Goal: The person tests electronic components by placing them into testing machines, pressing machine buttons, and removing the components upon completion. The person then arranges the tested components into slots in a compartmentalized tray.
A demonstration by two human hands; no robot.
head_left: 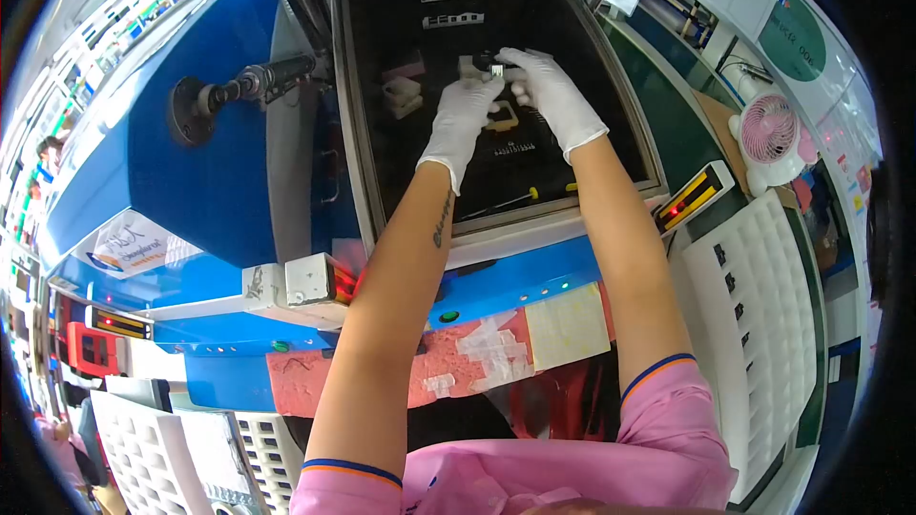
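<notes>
Both hands wear white gloves and meet over the dark framed panel (401,181) of the machine. My left hand (465,119) has its fingers closed around a small pale part (497,71) near the panel's middle. My right hand (549,95) reaches to the same part from the right, its fingers bent and pressed together at the part; what they grip is too small to make out. Just below the fingers lies a tan ring-shaped piece (504,117). Left of my left hand sit pale blocks (403,95). Two metal strips (453,20) lie farther up.
A screwdriver with a yellow handle (531,194) lies at the panel's near edge. Light-barrier posts (694,197) flank the machine. On the right are a pink fan (769,128) and a white tray (754,305) with black parts. A metal cylinder arm (258,81) stands left.
</notes>
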